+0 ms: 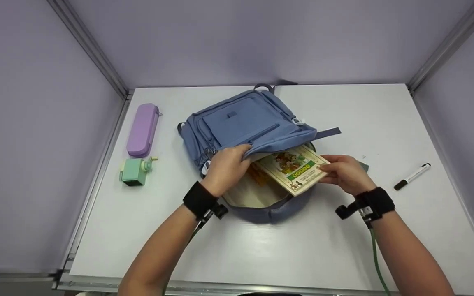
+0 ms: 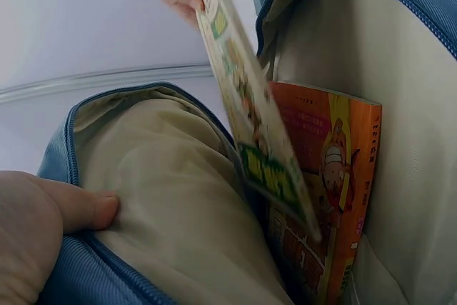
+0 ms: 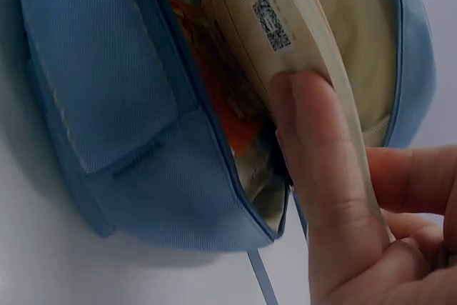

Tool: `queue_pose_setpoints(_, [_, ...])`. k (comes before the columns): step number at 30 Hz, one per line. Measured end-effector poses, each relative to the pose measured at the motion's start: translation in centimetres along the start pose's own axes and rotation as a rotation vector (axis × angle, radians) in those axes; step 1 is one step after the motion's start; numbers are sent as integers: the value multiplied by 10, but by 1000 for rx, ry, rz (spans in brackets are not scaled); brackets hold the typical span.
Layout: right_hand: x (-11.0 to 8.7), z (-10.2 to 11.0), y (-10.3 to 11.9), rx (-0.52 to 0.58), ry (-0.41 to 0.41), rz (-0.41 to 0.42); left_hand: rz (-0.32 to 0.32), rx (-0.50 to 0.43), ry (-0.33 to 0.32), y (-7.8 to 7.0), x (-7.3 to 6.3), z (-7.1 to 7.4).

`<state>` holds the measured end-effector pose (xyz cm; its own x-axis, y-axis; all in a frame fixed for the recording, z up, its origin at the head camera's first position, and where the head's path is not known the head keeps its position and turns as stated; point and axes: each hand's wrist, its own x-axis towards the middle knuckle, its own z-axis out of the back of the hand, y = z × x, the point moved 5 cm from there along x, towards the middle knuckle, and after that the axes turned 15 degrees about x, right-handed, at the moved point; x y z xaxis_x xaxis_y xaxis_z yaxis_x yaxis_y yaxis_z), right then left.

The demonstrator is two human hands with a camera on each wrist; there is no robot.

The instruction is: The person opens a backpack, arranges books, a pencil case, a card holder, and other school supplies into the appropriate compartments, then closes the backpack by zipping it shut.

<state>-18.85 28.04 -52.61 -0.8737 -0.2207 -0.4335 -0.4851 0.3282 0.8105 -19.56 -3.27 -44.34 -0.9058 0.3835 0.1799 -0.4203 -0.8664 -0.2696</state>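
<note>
A blue backpack (image 1: 241,123) lies on the table with its main compartment unzipped, the beige lining (image 2: 164,155) showing. My left hand (image 1: 227,166) grips the edge of the front flap and holds it raised, thumb on the lining. With my right hand (image 1: 346,174) I pinch a cream-coloured book (image 1: 303,174) with a green title band. The book is tilted, its far end inside the bag's mouth. Deeper in the compartment stands an orange book (image 2: 332,176), partly covered by the cream one. In the right wrist view a printed code shows on the cream book's back.
A purple pencil case (image 1: 143,129) lies at the table's left, and a green pencil sharpener (image 1: 135,171) with a crank stands just nearer. To the right is a black-and-white marker (image 1: 412,176). A small dark green piece (image 1: 363,166) shows behind my right hand.
</note>
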Motion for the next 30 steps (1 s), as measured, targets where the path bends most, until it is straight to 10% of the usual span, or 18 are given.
queue_pose_setpoints(30, [68, -59, -16, -122, 17, -15, -24, 26, -11, -2, -1, 2])
